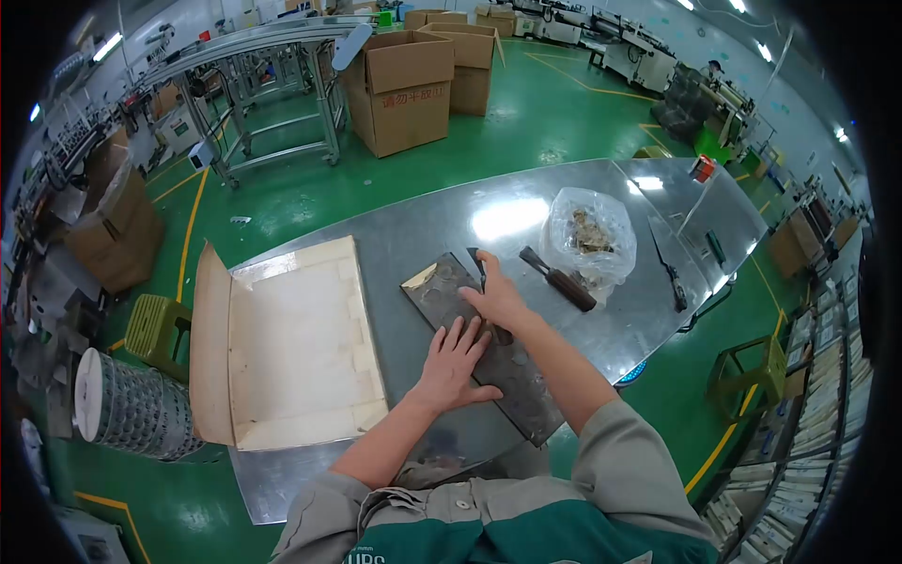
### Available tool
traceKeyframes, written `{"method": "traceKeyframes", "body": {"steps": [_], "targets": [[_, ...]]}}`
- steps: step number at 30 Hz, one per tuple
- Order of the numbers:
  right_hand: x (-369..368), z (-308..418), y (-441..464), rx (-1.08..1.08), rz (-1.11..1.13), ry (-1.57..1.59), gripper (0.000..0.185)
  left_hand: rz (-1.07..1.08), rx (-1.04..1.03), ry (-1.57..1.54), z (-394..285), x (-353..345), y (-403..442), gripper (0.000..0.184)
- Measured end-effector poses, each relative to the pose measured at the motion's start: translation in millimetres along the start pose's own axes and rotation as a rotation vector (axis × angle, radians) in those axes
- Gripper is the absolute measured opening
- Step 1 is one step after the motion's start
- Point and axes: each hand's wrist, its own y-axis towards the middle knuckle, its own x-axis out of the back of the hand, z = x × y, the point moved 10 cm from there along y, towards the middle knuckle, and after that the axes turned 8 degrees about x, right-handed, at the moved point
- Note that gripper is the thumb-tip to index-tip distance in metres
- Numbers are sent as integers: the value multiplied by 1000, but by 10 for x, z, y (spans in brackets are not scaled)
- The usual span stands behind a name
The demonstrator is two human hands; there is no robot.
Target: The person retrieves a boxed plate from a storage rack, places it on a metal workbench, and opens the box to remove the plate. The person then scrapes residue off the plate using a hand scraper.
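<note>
A dark, flat rectangular plate point(531, 399) lies slantwise on the metal table, with a pale worn corner at its far end. My left hand point(453, 365) rests flat on it, fingers spread. Just beyond, my right hand point(500, 299) is closed around a scraper-like bladed tool point(467, 264), its thin blade over the plate's far part. My fingers hide most of this tool, so its exact kind is unclear. To the right lies a scraper point(569, 288) with a dark wooden handle, beside a clear plastic bag point(601, 209) holding brownish scraps.
An opened shallow cardboard box point(299, 343) sits on the table point(423, 218) at left. Farther right are a long thin tool point(675, 287) and a green-handled tool point(716, 247). Green stools point(158, 329) stand by the table; large cartons point(402, 94) stand on the floor beyond.
</note>
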Motion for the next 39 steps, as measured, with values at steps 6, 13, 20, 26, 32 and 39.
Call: {"method": "traceKeyframes", "body": {"steps": [6, 13, 20, 26, 32, 39], "targets": [[-36, -116, -58, -57, -44, -3, 87, 215, -20, -319, 359, 129, 337, 39], [-4, 48, -79, -8, -4, -91, 88, -440, 281, -83, 1148, 566, 953, 18], [-53, -2, -105, 0, -6, -64, 81, -419, 204, 28, 1103, 439, 1017, 9], [-70, 2, -108, 32, -17, -54, 79, -323, 92, 274, 1098, 272, 1125, 12], [-36, 33, -146, -12, -3, -72, 76, -370, 223, 193, 1298, 189, 1118, 12], [-54, 30, -146, -18, 4, -64, 77, -418, 340, 103, 1229, 367, 1060, 10]]}}
